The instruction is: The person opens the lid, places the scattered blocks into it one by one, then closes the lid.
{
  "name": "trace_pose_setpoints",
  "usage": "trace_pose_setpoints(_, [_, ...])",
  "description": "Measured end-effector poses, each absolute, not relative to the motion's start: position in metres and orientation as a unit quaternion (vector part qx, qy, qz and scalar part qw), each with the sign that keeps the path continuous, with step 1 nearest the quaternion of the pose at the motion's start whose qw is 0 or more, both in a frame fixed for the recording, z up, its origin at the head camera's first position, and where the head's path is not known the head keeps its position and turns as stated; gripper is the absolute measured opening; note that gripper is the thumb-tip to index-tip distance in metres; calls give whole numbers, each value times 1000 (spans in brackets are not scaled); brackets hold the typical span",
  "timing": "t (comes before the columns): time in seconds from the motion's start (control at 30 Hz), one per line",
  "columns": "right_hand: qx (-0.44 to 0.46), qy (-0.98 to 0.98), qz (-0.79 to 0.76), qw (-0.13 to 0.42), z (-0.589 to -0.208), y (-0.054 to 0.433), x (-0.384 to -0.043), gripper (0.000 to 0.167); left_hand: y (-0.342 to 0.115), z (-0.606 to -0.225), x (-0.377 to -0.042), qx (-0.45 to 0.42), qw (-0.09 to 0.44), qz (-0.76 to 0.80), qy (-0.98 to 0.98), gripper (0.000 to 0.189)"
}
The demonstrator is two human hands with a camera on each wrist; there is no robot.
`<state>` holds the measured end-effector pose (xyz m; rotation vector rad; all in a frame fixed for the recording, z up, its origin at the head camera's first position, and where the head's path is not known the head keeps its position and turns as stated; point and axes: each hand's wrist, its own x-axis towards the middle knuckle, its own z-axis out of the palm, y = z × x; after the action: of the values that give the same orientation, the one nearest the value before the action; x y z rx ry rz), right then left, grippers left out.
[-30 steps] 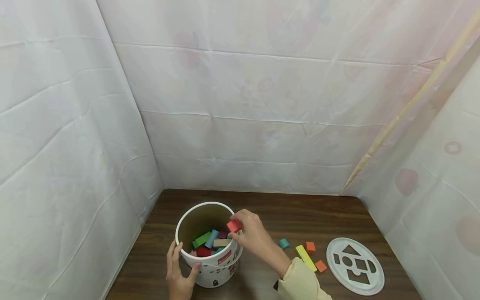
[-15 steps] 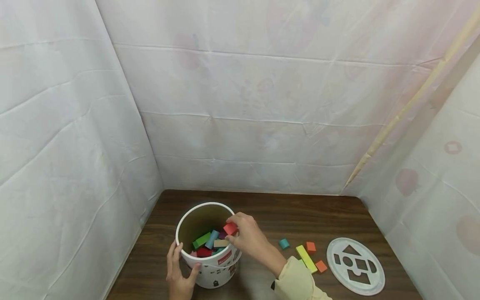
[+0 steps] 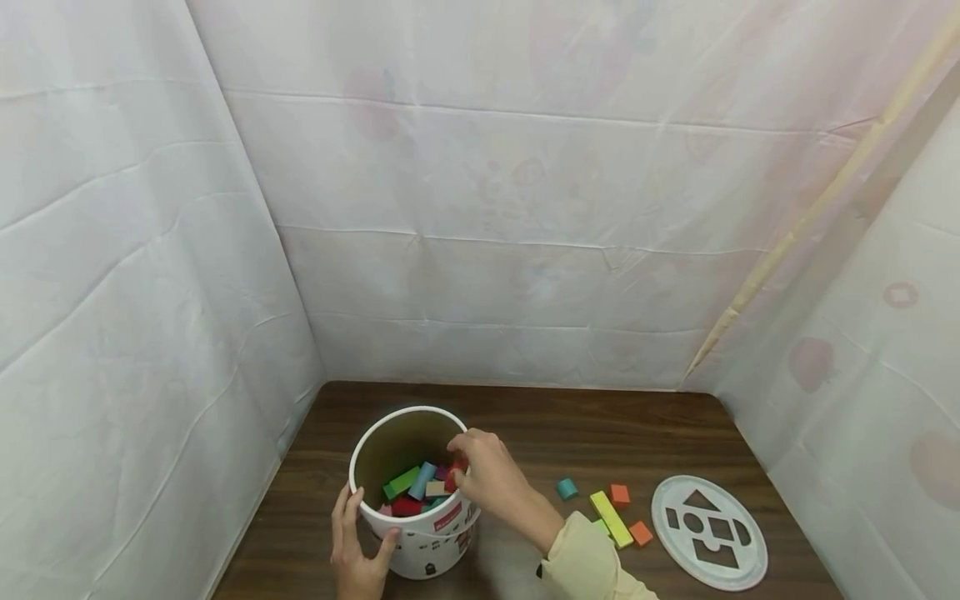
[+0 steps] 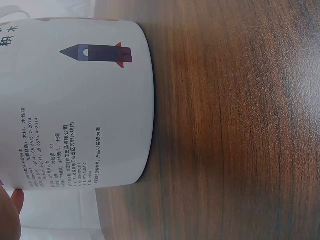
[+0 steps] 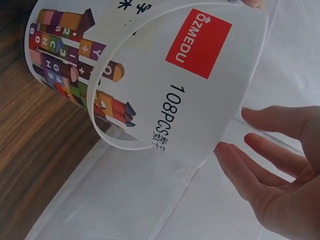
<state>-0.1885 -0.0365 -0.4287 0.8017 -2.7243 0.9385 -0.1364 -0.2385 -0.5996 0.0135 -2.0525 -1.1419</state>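
A white printed bucket (image 3: 422,552) stands on the wooden table, partly filled with toy blocks (image 3: 405,482) in green, blue, red and tan. My left hand (image 3: 357,554) holds its near left side, fingers by the rim and thumb on the outer wall. At the right rim is my right hand (image 3: 491,475), its fingertips reaching over the opening. In the right wrist view the fingers (image 5: 235,162) and thumb are apart, with no block seen between them. A red block (image 3: 453,475) lies just below those fingertips inside the bucket, partly hidden by the hand.
Right of the bucket lie a teal block (image 3: 567,489), a long yellow block (image 3: 611,519), two orange blocks (image 3: 619,496) and a partly covered green one. Farther right rests a white lid (image 3: 709,533) with shaped holes. White sheets (image 3: 480,250) wall in the table.
My right hand has moved slightly left and down over the rim. The red block it pinched has gone lower into the bucket and left its fingers. My left hand has stayed put.
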Motion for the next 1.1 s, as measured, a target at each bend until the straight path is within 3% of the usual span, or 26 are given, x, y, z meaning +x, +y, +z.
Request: trace_pose_setpoints(1.1, [279,-898,327,96,-426,-20,-174,15,-238,-599,-136,0,394,-463,-794,84])
